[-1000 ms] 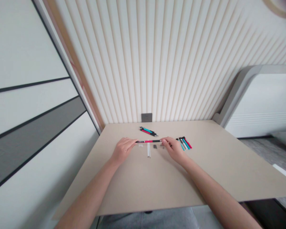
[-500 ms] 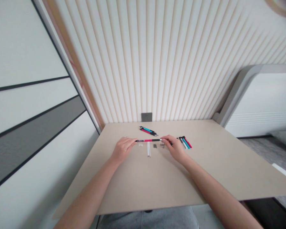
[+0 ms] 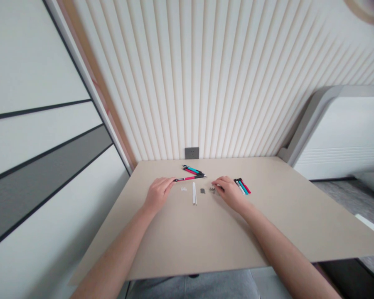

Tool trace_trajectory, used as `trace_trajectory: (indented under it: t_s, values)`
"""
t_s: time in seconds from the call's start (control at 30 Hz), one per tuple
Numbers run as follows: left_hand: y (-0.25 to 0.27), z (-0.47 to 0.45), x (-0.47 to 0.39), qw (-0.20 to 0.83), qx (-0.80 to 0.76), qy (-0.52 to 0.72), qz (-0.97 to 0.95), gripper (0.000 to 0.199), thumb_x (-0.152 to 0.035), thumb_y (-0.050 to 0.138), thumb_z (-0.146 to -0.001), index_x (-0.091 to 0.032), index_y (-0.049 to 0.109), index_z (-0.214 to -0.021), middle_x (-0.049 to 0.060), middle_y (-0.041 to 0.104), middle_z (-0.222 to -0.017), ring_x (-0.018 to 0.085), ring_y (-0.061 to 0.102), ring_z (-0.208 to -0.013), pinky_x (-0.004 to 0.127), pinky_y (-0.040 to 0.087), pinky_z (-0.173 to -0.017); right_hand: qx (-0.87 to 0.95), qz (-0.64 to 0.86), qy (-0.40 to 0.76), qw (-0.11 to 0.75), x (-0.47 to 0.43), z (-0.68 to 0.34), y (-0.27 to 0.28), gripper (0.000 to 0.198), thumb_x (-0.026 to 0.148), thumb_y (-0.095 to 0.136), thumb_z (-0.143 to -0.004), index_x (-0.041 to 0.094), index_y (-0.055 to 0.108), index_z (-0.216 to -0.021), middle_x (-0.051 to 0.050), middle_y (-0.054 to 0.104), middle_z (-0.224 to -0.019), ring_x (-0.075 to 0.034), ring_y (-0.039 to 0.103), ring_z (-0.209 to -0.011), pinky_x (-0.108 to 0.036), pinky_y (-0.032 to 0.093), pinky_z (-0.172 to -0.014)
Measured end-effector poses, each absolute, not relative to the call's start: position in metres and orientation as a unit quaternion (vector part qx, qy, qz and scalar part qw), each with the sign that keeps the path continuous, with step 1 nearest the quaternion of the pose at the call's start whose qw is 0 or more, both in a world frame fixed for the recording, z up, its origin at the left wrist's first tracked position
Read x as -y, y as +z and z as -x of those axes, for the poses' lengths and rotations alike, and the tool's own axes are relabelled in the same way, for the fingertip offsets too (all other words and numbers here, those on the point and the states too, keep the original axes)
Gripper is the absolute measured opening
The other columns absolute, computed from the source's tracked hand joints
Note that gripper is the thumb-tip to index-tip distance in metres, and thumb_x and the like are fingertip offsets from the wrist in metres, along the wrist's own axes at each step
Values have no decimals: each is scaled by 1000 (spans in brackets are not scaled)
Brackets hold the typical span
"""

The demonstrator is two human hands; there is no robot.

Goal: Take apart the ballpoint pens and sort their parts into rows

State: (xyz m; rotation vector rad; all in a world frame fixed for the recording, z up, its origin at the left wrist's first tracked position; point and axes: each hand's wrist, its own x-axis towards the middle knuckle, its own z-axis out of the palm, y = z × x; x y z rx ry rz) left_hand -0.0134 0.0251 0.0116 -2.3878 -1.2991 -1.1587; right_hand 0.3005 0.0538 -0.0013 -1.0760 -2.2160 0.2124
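Note:
My left hand [image 3: 158,194] pinches the left end of a red and black pen [image 3: 190,178], which tilts up slightly to the right. The pen's far tip overlaps a few pens [image 3: 193,170] lying at the back of the table. Apart from the pen, my right hand [image 3: 229,192] is closed, thumb and fingers together, just right of some small metal pieces [image 3: 212,189]. A bit of something small and a dark shape show at its fingers, too small to name. Thin white tubes [image 3: 194,194] lie between my hands.
The beige table [image 3: 199,241] holds small white pieces [image 3: 183,189], a cluster of dark little parts [image 3: 202,191], and several coloured barrels [image 3: 243,186] right of my right hand. A ribbed wall with a dark socket [image 3: 192,153] stands behind.
The pen has come away from my right hand and moved left and up with my left hand, its right end now tilted upward. My right hand has stayed almost in place.

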Motion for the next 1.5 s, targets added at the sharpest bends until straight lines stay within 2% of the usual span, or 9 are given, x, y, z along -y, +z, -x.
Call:
trace_trajectory:
  t_s: [0.2, 0.37, 0.77, 1.5]
  values:
    - [11, 13, -25, 97, 437, -385, 807, 22, -26, 47, -96, -19, 64, -107, 7, 70, -93, 19, 64, -84, 33, 47, -76, 871, 393, 58, 290, -50, -298, 1, 18, 16, 51, -92, 21, 65, -102, -7, 68, -96, -21, 59, -93, -34, 45, -84]
    - [11, 13, -25, 97, 440, -381, 808, 21, -26, 47, -96, -18, 64, -107, 7, 71, -93, 19, 64, -84, 33, 47, -77, 886, 393, 30, 245, -48, -295, 2, 13, 17, 54, -91, 20, 67, -94, -6, 69, -92, -20, 58, -91, -32, 43, -81]
    - [10, 14, -25, 93, 442, -376, 809, 23, -27, 45, -97, -19, 63, -109, 7, 71, -95, 19, 64, -85, 34, 46, -77, 903, 389, -47, 176, -49, -293, -3, 17, 17, 54, -92, 23, 70, -95, -6, 66, -101, -20, 54, -95, -32, 38, -82]
    - [13, 13, -24, 100, 437, -368, 815, 23, -27, 46, -97, -19, 64, -108, 7, 71, -94, 19, 64, -83, 33, 46, -75, 901, 385, -18, 197, -47, -293, 2, 18, 19, 52, -93, 22, 70, -95, -8, 66, -98, -22, 55, -94, -34, 39, -80]
